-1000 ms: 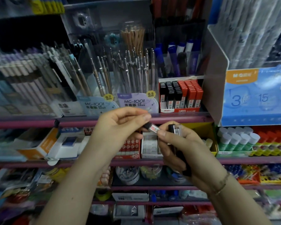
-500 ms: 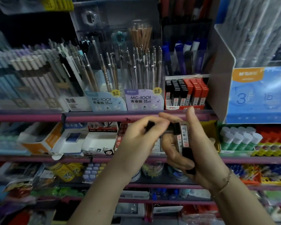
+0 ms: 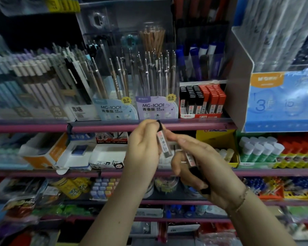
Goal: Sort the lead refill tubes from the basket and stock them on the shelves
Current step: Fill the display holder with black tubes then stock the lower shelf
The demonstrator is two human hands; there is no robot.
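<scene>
Midway, seemingly: the left hand (image 3: 142,150) pinches one lead refill tube (image 3: 163,141) before the shelves (image 3: 114,126), while the right hand (image 3: 208,173) clutches several more tubes (image 3: 190,158); the display box (image 3: 202,102) above looks part-stocked, its basket unseen.

Black and red refill boxes (image 3: 202,100), pink-purple shelf rail (image 3: 194,126), black-capped clear tube (image 3: 163,141).

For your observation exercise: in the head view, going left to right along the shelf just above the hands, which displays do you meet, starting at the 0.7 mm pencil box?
0.7 mm pencil box → 0.5 mm pencil box → red tray of black and red lead refill tubes → blue display box.
</scene>
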